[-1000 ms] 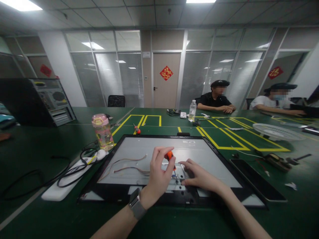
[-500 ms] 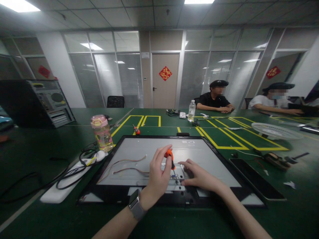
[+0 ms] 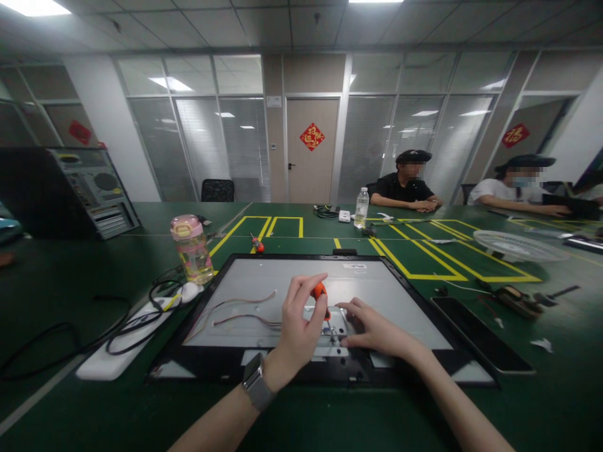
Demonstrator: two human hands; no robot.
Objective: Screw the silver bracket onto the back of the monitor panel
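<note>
Pinched in my left hand (image 3: 300, 323) is a screwdriver (image 3: 320, 292) with an orange and black handle. Its shaft points down at a small metal bracket (image 3: 337, 319) on the back of a flat display panel (image 3: 400, 301). My right hand (image 3: 377, 331) rests beside that bracket, thumb and fingers spread and touching its right side. The screwdriver's tip and the spot under it are too small to make out clearly. Thin wires (image 3: 245, 320) lie on the panel to the left of my left hand.
Left of the panel are a white power strip (image 3: 108, 358) with black cables and a pink-lidded bottle (image 3: 192, 251). At the right lies a dark phone-like slab (image 3: 480, 333). A computer case (image 3: 61, 194), a water bottle (image 3: 362, 208) and two seated people are farther back.
The screwdriver handle has turned slightly in my left hand, which stays in place over the bracket. My right hand has hardly moved. The whole view has shifted very slightly.
</note>
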